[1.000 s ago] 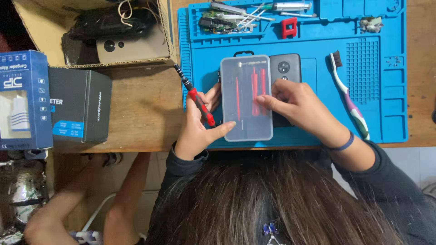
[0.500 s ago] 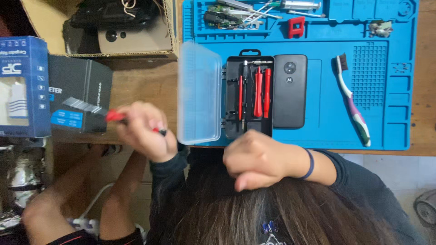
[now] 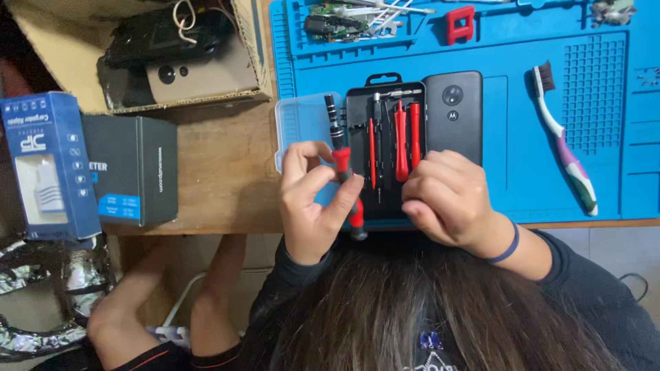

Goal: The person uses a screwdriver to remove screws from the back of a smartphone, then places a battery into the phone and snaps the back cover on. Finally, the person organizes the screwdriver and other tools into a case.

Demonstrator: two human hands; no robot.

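A big blue mat lies on the tabletop. On it sits an open black tool case beside a black phone. The right hand rests curled on the case, its grip holding nothing. The left hand pinches a red and black screwdriver over the case.
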